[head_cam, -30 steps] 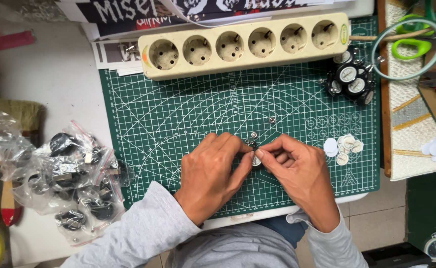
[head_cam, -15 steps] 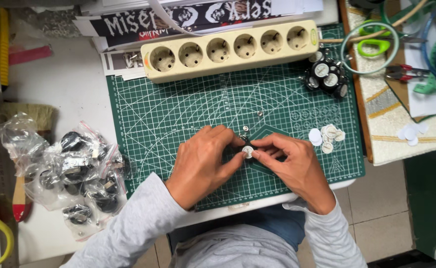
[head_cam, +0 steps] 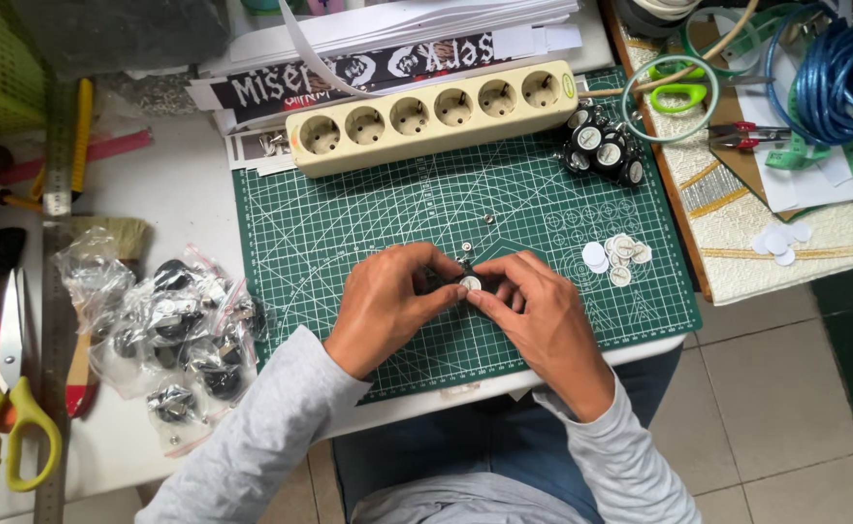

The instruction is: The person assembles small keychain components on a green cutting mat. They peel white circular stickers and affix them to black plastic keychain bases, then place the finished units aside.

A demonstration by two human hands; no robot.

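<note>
Both my hands meet over the middle of the green cutting mat (head_cam: 349, 213). My left hand (head_cam: 387, 301) and my right hand (head_cam: 533, 315) pinch one small dark part with a round white disc (head_cam: 469, 283) on top, held between the fingertips. Much of the part is hidden by my fingers. Two tiny metal pieces (head_cam: 467, 248) lie on the mat just beyond my fingers. A pile of white round discs (head_cam: 616, 254) sits to the right of my right hand. A cluster of black parts with white faces (head_cam: 603, 147) lies at the mat's far right corner.
A cream multi-socket power strip (head_cam: 436, 114) lies across the mat's far edge. Clear plastic bags of black parts (head_cam: 169, 335) sit left of the mat. Yellow-handled scissors (head_cam: 9, 408) and a metal ruler (head_cam: 56, 291) lie at far left. Green scissors (head_cam: 683, 95) and blue cable (head_cam: 838, 78) are at upper right.
The view has drifted, so the mat and objects appear shifted left and down. My hands stay together on the small part, with only slight finger movement.
</note>
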